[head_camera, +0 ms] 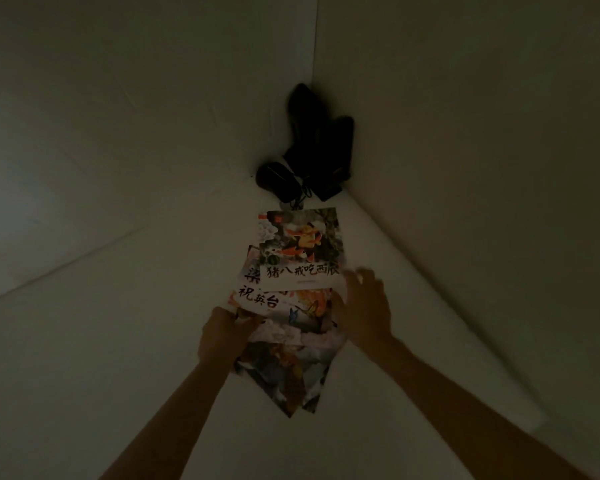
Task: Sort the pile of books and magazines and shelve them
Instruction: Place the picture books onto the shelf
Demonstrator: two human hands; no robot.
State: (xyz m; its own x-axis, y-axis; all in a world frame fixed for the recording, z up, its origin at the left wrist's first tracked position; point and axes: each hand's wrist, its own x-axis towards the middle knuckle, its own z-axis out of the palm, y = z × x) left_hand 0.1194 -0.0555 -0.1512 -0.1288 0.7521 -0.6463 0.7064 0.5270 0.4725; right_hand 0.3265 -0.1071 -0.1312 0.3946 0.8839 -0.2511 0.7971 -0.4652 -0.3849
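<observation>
We see two bare forearms reaching forward over a pale, dimly lit surface point(84, 341) that meets plain walls in a corner; we cannot tell whether it is a shelf, a bed or the floor.

Nearest to us, just below and between the two hands, lies a thin picture book with a dark, mottled cover point(284, 379), turned so that one corner points toward us. The left hand point(224, 336) rests on this book's left edge, with its fingers point(248, 322) curled at the near corner of the booklet above it; whether they actually pinch that corner or only touch it is too dark for us to tell.

The right hand point(364, 310) is at the right edge of the pile, its fingers point(368, 277) spread and slightly blurred, open and holding nothing that we can make out.

Between the two sets of fingers lies a white-covered picture book with black Chinese characters and butterflies point(284, 303), overlapping the dark one. Beyond the fingers, and partly on top of that book, sits a third picture book with a colourful cartoon cover and a white title band of black characters point(300, 247).

Farther off, well beyond the fingers, a dark heap of black items with a cord point(312, 157) sits in the corner against the walls; what they are we cannot tell.
</observation>
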